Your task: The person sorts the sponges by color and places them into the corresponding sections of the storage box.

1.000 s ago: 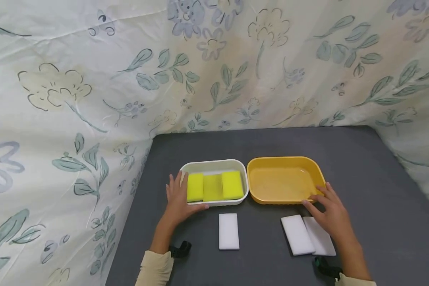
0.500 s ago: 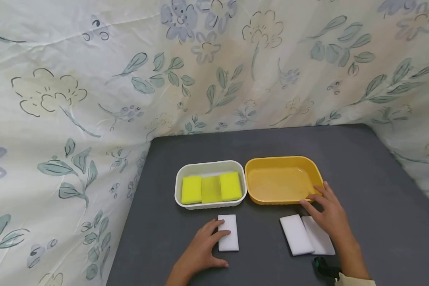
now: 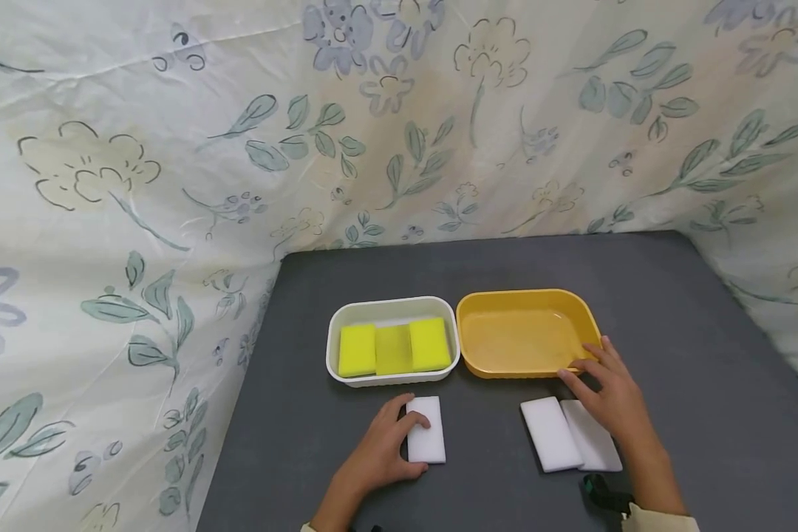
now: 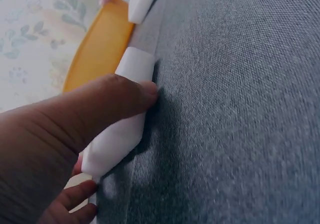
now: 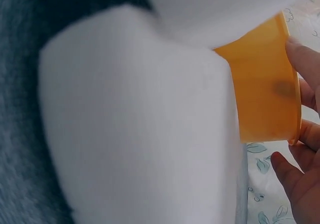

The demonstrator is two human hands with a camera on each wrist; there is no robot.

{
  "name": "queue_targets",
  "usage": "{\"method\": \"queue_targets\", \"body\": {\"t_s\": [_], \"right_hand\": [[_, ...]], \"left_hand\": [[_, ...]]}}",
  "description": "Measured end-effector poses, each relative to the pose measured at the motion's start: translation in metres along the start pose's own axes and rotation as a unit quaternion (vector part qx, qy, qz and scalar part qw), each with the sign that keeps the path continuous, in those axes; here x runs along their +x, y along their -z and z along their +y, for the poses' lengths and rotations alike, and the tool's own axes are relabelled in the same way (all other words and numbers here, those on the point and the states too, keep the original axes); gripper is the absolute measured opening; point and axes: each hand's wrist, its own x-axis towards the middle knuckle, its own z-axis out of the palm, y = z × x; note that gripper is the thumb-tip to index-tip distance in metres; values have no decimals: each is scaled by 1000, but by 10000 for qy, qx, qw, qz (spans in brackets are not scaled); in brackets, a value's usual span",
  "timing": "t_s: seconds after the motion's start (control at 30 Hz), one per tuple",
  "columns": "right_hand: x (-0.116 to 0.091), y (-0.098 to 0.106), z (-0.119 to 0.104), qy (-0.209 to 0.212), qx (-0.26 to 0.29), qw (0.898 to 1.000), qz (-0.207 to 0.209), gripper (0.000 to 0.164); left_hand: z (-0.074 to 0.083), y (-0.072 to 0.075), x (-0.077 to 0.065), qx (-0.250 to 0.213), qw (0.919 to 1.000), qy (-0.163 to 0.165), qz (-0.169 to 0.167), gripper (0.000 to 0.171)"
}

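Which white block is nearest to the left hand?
The lone white block in front of the white tray; the other two lie together near the right hand.

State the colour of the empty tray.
The tray is plain orange-yellow; it shows best in the head view.

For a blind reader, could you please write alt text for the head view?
A person's left hand curls over a white block on a dark table while the right hand holds the edge of an orange tray beside a white tray of yellow blocks.
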Motion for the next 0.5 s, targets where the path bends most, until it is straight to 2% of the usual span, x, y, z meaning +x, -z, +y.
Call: {"method": "queue_targets", "body": {"t_s": [0.1, 0.27, 0.37, 0.5], "right_hand": [[0, 1, 0, 7, 2, 10000, -11, 24], [-1, 1, 1, -16, 19, 10000, -74, 24], [-1, 1, 2, -6, 71, 10000, -40, 24], [-1, 0, 2, 42, 103, 9999, 9, 23]], "left_hand": [[3, -2, 3, -178, 9998, -51, -14, 54], [18, -2, 11, -620, 9971, -346, -284, 47], [30, 0, 20, -646, 9957, -578, -330, 41], [43, 4, 33, -576, 9936, -959, -169, 40]]}}
